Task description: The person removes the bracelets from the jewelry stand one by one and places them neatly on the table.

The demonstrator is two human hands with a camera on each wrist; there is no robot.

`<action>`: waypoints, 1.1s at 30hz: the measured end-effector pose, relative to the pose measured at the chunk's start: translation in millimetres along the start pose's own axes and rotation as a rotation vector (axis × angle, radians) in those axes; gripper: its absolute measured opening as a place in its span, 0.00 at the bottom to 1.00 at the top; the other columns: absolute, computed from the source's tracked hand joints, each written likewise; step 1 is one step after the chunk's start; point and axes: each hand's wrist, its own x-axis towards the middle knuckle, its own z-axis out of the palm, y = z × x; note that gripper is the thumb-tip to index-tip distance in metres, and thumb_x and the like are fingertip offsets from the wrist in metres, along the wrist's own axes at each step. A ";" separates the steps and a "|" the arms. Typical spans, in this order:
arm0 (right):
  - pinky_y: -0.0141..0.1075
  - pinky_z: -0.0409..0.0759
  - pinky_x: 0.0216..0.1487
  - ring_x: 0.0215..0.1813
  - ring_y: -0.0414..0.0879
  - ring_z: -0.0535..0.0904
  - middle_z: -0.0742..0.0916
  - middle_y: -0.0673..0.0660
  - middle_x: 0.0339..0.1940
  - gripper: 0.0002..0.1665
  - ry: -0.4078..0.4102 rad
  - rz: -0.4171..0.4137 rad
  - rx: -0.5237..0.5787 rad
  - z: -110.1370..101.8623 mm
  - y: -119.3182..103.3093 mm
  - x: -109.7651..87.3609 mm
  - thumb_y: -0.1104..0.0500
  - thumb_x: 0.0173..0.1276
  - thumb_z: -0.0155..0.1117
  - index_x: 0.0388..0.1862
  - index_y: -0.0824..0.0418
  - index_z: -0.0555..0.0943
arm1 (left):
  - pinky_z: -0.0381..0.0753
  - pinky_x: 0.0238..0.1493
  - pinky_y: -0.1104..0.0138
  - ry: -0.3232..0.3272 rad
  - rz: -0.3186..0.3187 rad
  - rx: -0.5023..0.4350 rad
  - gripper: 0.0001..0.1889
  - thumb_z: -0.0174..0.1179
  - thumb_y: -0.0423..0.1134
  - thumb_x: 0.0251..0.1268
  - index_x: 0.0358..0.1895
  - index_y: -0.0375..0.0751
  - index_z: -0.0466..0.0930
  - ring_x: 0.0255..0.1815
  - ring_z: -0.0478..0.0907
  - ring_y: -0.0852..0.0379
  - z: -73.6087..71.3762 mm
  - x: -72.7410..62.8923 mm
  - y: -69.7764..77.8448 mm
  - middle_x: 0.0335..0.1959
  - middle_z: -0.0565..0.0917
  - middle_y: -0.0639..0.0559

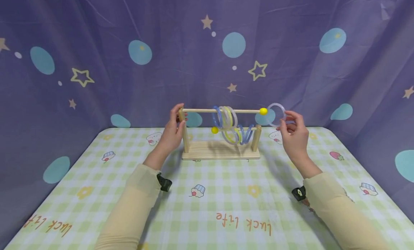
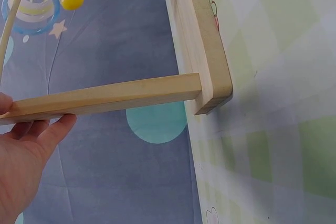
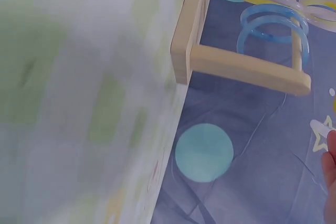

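Checked tablecloth [image 1: 207,214] under us, starry purple curtain [image 1: 129,23] behind.
Nearest, our sleeves; then our left hand [image 1: 170,133] curled round the left post [image 1: 185,135] of the wooden rack [image 1: 221,154], and our right hand [image 1: 292,133] pinched a clear ring [image 1: 276,114] just off the top rod's [image 1: 220,110] yellow tip [image 1: 263,111], with coloured rings [image 1: 228,122] hanging beyond.

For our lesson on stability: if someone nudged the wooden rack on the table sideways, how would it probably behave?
The wooden rack would probably slide rather than tip, since its flat base is wide and low. It looks rigid: solid posts, straight dowels. The left hand grips its left post, likely steadying it. The hanging rings would probably swing and shift.
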 end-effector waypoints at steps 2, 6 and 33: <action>0.18 0.75 0.30 0.27 0.28 0.78 0.79 0.69 0.38 0.18 -0.008 -0.008 -0.012 -5.7 -1.1 -1.8 0.79 0.65 0.54 0.54 0.79 0.71 | 0.77 0.57 0.52 0.000 -0.002 -0.004 0.28 0.41 0.25 0.76 0.72 0.47 0.47 0.60 0.72 0.39 0.1 -0.2 -0.1 0.59 0.70 0.30; 0.16 0.75 0.32 0.29 0.26 0.78 0.79 0.70 0.37 0.18 -0.023 -0.028 -0.037 -16.2 -4.1 -7.6 0.79 0.65 0.55 0.54 0.79 0.71 | 0.77 0.56 0.51 -0.004 0.002 -0.008 0.28 0.41 0.25 0.76 0.73 0.45 0.47 0.60 0.72 0.38 0.1 0.3 -0.3 0.59 0.70 0.29; 0.22 0.79 0.30 0.23 0.50 0.81 0.82 0.63 0.33 0.24 -0.431 -0.185 0.026 8.4 -13.1 -53.0 0.86 0.55 0.59 0.50 0.74 0.75 | 0.75 0.58 0.51 -0.003 0.015 0.014 0.27 0.40 0.26 0.76 0.73 0.47 0.46 0.59 0.72 0.39 0.0 -0.9 0.3 0.58 0.71 0.30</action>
